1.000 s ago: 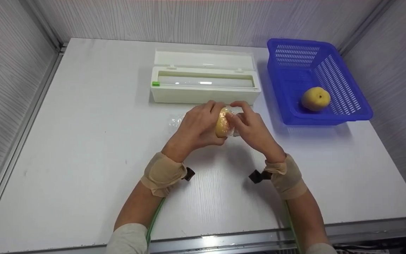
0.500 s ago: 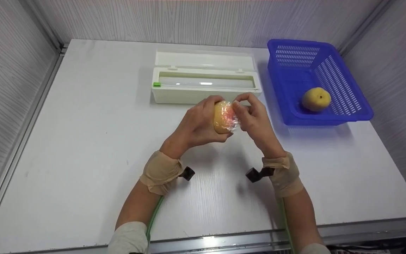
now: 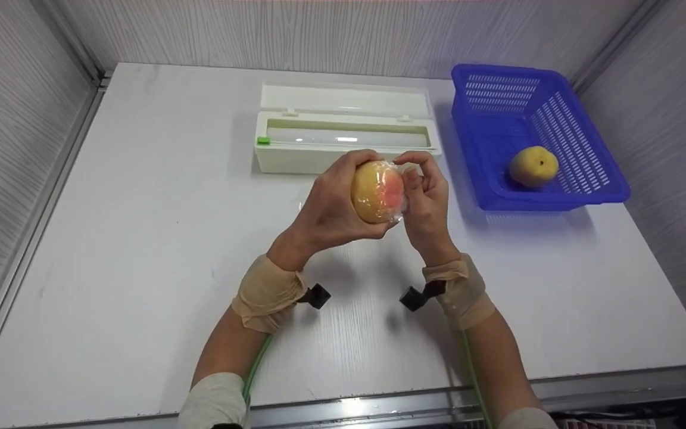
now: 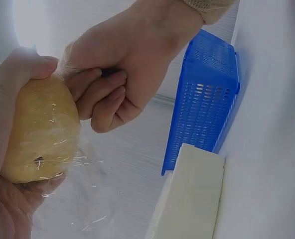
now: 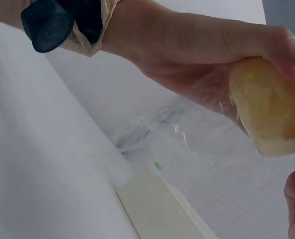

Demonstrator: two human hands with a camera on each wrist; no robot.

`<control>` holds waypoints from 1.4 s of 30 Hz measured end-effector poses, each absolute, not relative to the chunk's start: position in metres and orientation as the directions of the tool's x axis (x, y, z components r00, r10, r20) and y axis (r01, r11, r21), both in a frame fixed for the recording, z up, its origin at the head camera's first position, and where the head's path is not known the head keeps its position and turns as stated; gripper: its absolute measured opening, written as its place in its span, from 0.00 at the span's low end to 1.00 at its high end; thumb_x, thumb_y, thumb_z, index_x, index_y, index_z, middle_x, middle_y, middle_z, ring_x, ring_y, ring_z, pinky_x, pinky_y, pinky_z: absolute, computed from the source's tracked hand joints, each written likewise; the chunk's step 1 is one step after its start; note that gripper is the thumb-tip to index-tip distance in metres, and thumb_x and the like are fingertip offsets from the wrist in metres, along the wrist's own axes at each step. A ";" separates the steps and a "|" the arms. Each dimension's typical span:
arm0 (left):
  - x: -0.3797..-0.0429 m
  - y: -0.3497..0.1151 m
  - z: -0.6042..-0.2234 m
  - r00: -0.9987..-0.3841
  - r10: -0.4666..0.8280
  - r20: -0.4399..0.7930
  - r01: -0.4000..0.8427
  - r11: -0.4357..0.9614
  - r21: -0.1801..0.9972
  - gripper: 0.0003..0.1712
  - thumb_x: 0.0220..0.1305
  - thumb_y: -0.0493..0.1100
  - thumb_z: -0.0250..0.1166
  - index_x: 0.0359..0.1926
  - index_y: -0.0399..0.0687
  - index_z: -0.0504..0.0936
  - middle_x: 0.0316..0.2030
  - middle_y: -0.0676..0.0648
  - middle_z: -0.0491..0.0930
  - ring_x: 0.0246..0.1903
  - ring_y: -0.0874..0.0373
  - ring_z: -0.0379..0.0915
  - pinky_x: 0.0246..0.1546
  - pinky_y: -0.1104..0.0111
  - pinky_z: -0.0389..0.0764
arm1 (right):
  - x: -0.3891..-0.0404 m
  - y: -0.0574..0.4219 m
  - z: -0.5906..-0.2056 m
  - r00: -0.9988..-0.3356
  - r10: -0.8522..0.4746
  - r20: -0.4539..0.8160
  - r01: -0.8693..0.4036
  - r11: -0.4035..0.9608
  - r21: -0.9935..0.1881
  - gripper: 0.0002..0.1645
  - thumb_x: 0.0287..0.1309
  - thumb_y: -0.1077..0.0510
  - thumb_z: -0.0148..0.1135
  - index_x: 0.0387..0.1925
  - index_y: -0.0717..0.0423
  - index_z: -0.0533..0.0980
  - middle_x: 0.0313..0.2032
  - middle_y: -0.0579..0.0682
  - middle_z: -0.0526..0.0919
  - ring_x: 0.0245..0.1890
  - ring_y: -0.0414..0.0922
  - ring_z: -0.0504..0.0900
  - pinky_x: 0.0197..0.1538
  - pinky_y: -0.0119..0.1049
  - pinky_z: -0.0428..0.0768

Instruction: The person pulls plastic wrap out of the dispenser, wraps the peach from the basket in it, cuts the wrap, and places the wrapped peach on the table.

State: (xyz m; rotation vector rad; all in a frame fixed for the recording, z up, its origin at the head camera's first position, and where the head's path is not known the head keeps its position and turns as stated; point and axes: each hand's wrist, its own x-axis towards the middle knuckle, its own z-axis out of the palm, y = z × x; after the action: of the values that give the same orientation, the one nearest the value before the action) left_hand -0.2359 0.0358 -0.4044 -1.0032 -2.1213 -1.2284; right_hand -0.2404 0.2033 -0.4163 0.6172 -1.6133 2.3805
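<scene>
A yellow peach [image 3: 370,193] with a red blush is held above the table, its surface glossy under clear plastic wrap [image 4: 87,199]. My left hand [image 3: 332,202] grips it from the left, fingers over the far side and thumb along the near side. On the peach's right, my right hand [image 3: 428,205] pinches the wrap at the fruit's edge; its other fingers are curled in the left wrist view. Loose film trails off the peach [image 5: 267,107] in the right wrist view. The pinching fingertips are partly hidden.
Behind the hands stands a white plastic wrap dispenser [image 3: 343,159], its lid [image 3: 349,98] raised, with a roll inside and a green slider [image 3: 264,140] at the left. A blue basket [image 3: 557,201] at the back right holds another yellow peach [image 3: 533,167].
The peach has turned to show more of its red side and has come up slightly. My right forearm has shifted left, its fingers staying at the wrap.
</scene>
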 end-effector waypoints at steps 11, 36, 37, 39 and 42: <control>-0.229 0.052 -0.410 -0.713 0.267 0.648 0.689 0.098 0.718 0.51 0.36 0.43 0.82 0.61 0.36 0.66 0.55 0.42 0.74 0.53 0.59 0.74 0.55 0.68 0.77 | -0.232 0.190 -0.414 -0.940 0.105 0.324 -0.331 -0.507 -0.796 0.34 0.45 0.34 0.73 0.40 0.53 0.71 0.34 0.49 0.79 0.37 0.43 0.79 0.40 0.32 0.81; -0.229 0.061 -0.411 -0.715 0.332 0.616 0.593 -0.178 0.785 0.56 0.48 0.62 0.74 0.70 0.43 0.57 0.68 0.45 0.63 0.62 0.56 0.66 0.56 0.61 0.77 | -0.223 0.203 -0.401 -0.874 -0.119 0.471 -0.450 -0.164 -0.878 0.42 0.60 0.24 0.51 0.53 0.57 0.72 0.50 0.52 0.78 0.48 0.46 0.77 0.46 0.34 0.79; -0.229 0.061 -0.411 -0.705 0.355 0.614 0.588 -0.190 0.786 0.57 0.46 0.57 0.76 0.71 0.42 0.56 0.68 0.45 0.63 0.61 0.56 0.67 0.56 0.62 0.77 | -0.222 0.205 -0.400 -0.868 -0.113 0.484 -0.466 -0.152 -0.872 0.42 0.61 0.25 0.51 0.53 0.58 0.72 0.50 0.52 0.78 0.49 0.47 0.77 0.47 0.34 0.78; -0.229 0.060 -0.409 -0.684 0.387 0.619 0.596 -0.192 0.779 0.58 0.44 0.48 0.79 0.71 0.42 0.55 0.66 0.45 0.65 0.59 0.56 0.68 0.57 0.63 0.76 | -0.222 0.208 -0.399 -0.856 -0.101 0.507 -0.491 -0.152 -0.858 0.40 0.62 0.27 0.52 0.52 0.58 0.72 0.50 0.53 0.79 0.52 0.49 0.76 0.51 0.36 0.77; -0.229 0.058 -0.407 -0.661 0.408 0.631 0.633 -0.149 0.760 0.58 0.42 0.42 0.80 0.71 0.41 0.55 0.65 0.44 0.66 0.60 0.57 0.68 0.59 0.64 0.75 | -0.223 0.210 -0.398 -0.841 -0.091 0.533 -0.518 -0.146 -0.843 0.36 0.65 0.30 0.52 0.50 0.59 0.72 0.49 0.53 0.80 0.52 0.49 0.78 0.53 0.37 0.77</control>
State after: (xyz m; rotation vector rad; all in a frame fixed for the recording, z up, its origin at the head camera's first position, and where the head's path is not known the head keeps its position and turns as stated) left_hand -0.2291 0.0583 -0.4073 -1.1985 -1.9241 -1.9127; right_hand -0.2230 0.2102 -0.3980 0.6886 -1.8295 2.0650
